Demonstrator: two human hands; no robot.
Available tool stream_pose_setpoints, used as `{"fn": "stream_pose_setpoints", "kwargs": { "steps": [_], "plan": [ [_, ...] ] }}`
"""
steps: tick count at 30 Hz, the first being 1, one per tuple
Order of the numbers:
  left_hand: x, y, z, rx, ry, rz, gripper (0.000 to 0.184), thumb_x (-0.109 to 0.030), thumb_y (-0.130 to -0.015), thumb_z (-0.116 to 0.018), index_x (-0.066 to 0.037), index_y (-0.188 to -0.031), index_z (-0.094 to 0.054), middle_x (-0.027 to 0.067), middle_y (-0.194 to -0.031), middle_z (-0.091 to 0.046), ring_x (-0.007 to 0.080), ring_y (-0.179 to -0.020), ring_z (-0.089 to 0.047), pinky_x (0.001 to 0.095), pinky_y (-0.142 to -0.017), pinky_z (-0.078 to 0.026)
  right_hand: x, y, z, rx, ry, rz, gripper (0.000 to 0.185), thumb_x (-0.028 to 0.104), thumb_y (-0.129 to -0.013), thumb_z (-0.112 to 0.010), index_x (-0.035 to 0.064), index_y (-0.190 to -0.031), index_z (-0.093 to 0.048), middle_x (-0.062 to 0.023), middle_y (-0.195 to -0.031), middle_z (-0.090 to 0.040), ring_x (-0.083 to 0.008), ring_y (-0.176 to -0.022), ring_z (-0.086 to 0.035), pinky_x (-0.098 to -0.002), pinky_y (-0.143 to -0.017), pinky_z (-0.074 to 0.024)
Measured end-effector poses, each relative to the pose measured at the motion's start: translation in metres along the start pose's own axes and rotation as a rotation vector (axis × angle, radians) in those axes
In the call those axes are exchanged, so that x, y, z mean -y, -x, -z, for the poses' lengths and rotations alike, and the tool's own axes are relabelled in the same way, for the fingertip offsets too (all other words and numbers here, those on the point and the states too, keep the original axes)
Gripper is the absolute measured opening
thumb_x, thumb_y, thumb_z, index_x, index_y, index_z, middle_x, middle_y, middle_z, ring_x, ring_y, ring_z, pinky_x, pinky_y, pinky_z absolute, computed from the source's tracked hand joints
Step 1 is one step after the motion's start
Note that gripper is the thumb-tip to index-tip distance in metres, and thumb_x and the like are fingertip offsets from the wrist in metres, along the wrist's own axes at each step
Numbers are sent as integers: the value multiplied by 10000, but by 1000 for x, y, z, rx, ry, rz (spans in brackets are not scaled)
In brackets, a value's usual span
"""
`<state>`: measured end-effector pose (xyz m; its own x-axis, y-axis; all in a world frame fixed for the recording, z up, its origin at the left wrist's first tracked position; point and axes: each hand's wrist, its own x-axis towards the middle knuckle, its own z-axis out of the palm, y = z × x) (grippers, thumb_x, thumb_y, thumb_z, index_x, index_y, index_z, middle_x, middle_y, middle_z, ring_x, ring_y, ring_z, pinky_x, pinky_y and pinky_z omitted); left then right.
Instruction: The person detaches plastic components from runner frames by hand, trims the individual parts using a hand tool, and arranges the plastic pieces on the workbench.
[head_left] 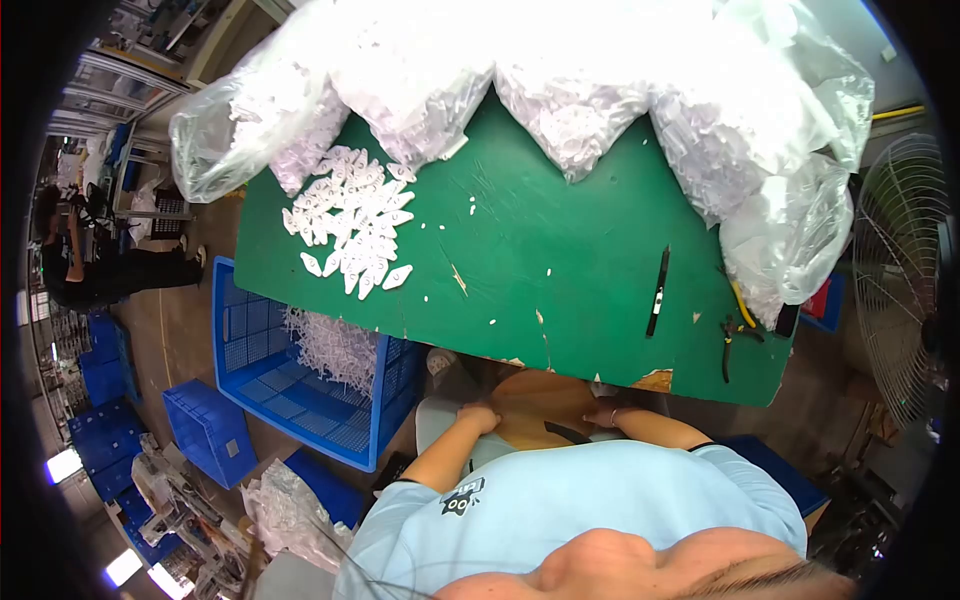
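Note:
Below the table's near edge, my left hand [480, 417] is closed at the left edge of a brown, rounded seat-like board [540, 400]. At its right edge is my right hand [601, 412], with a bracelet at the wrist; it also looks closed on the board, though its fingers are partly hidden. A dark slot shows in the board near my shirt. On the green table [500, 250] ahead lies a pile of white diamond-shaped plastic pieces [350, 220]. A black cutter knife [658, 291] and pliers [735, 340] with dark and yellow handles lie at the right.
Large clear bags of white parts [570, 110] line the table's far side. A blue crate [300, 370] with thin plastic scraps [335, 350] stands at the left front, near another blue bin [212, 430]. A fan [900, 270] stands right. Another person [110, 265] is far left.

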<state>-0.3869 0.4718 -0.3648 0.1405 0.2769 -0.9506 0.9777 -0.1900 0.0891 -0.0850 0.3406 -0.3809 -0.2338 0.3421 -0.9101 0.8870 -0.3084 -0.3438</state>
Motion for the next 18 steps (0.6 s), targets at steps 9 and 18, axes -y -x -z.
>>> {"fn": "stream_pose_setpoints", "kwargs": {
  "steps": [9, 18],
  "plan": [
    [51, 87, 52, -638, 502, -470, 311, -317, -839, -550, -20, -848, -642, 183, -849, -625, 349, -855, -588, 397, -755, -459, -3, 155, 53, -658, -504, -93, 368, 371, -864, -492, 46, -960, -635, -221, -1007, -600, -383, -943, -560, -450, -804, -435],
    [143, 66, -26, -479, 769, 190, 262, -284, -848, -549, -33, -814, -621, 162, -756, -622, 283, -750, -607, 389, -688, -464, -114, 142, -75, -777, -552, -569, 314, 223, -818, -563, 39, -1070, -595, -226, -988, -601, -367, -887, -575, -438, -779, -451]
  ]
}}
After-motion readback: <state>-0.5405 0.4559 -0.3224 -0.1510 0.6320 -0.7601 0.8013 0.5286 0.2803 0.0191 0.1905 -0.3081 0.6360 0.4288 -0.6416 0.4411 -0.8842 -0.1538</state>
